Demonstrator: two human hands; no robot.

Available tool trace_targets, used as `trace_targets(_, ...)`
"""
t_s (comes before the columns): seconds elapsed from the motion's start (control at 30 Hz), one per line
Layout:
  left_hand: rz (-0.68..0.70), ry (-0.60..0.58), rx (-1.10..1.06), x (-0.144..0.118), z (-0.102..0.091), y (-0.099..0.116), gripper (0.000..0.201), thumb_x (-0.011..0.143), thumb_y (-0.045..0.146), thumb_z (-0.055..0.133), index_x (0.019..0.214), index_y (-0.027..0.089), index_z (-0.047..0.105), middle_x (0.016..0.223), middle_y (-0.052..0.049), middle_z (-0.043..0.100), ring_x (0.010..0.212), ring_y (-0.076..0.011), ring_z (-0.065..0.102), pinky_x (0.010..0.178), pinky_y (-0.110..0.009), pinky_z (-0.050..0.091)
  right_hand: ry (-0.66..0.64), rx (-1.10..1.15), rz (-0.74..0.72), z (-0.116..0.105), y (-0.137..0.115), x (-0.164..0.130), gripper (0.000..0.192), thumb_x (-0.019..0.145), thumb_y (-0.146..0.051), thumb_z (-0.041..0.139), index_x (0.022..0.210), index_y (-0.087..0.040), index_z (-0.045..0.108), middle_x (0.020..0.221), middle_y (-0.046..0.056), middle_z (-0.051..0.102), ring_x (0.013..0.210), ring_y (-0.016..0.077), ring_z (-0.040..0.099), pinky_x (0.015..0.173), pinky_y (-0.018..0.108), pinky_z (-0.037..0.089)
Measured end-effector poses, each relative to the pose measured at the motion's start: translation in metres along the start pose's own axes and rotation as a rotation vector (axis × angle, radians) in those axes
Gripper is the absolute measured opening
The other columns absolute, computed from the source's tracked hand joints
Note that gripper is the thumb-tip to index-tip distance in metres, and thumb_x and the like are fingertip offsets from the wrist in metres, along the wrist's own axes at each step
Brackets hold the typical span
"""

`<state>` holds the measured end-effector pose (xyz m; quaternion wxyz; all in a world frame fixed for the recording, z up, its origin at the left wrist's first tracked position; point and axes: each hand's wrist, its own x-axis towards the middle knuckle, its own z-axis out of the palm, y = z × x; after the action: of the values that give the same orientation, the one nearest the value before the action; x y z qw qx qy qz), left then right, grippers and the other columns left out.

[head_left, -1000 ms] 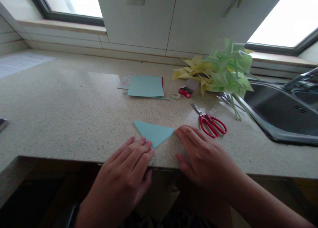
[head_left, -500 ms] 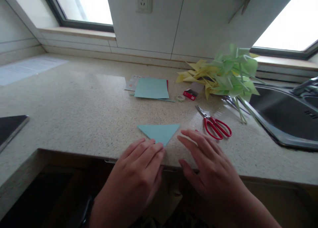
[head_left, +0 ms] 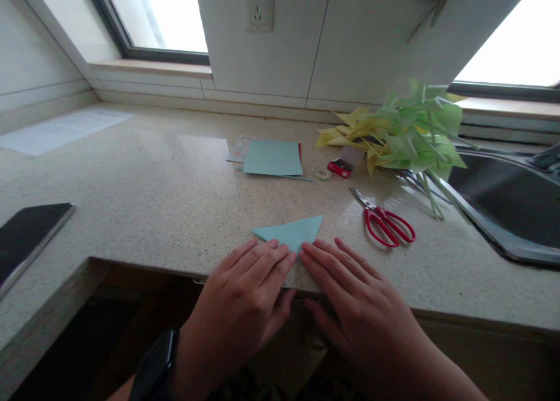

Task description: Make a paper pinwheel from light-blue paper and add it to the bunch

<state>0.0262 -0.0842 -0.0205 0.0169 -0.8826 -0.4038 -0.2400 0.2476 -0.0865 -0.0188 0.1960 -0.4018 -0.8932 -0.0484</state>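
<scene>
item: blue paper [head_left: 292,233], folded into a triangle, lying flat on the counter [head_left: 153,203] close to its front edge [head_left: 144,266], point toward me. i judge the first diagonal fold made; further folds, cuts or any fixing are not yet done as far as i can see.

left hand [head_left: 247,296]: flat and unclenched, fingertips [head_left: 280,252] on the triangle's near corner, grasping nothing. a dark watch [head_left: 153,366] sits on the wrist.

right hand [head_left: 350,296]: also flat and spread, fingertips [head_left: 308,252] at the same corner, just beside the left ones, grasping nothing. both seem to be pressing the paper down; i cannot tell how firmly.

nearby stock: red scissors [head_left: 387,223] to the right of the triangle, apart from it, untouched. farther back, a stack of sheets [head_left: 272,157], a small tape roll [head_left: 323,173], a red box [head_left: 340,168], and a heap of finished yellow and green pinwheels [head_left: 402,133].

edges: the front edge runs right under my palms, so the wrists hang over the drop. sink [head_left: 507,208] to the far right, its rim near the pinwheel stems. a dark phone [head_left: 30,235] lies at the left, near a corner step in the edge.

open room: wide bare counter to the left and behind the triangle; tighter to the right, between scissors and sink.
</scene>
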Motion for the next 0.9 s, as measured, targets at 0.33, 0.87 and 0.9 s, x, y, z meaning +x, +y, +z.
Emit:
trace_targets(0.33,-0.012,0.089,0.066,0.001,-0.002,-0.006,0.03,0.097,0.021,0.056,0.122,0.01,0.07,0.122,-0.012,0.075,0.111,-0.0291,0.07,0.095,-0.051,0.059,-0.003,0.027,-0.006,-0.001,0.002,0.001,0.047,0.094,-0.021,0.055,0.139,-0.012,0.058,0.141,0.008,0.064,0.13,0.0268,0.059,0.116,0.054,0.045)
trace_targets(0.87,-0.127,0.027,0.197,-0.004,-0.011,-0.031,0.031,0.097,0.025,0.054,0.123,0.011,0.065,0.122,-0.015,0.072,0.111,-0.0322,0.067,0.096,-0.054,0.054,-0.025,0.032,0.004,0.002,0.003,0.0,0.046,0.094,-0.025,0.057,0.138,-0.012,0.058,0.141,0.008,0.064,0.132,0.026,0.055,0.119,0.051,0.039)
trace_targets(0.9,-0.138,0.032,0.196,-0.005,-0.01,-0.03,0.033,0.097,0.025,0.054,0.125,0.011,0.063,0.124,-0.015,0.071,0.112,-0.0326,0.066,0.096,-0.055,0.054,-0.019,0.03,0.0,0.002,0.003,-0.001,0.046,0.093,-0.025,0.058,0.138,-0.013,0.058,0.14,0.009,0.064,0.131,0.0265,0.055,0.118,0.051,0.039)
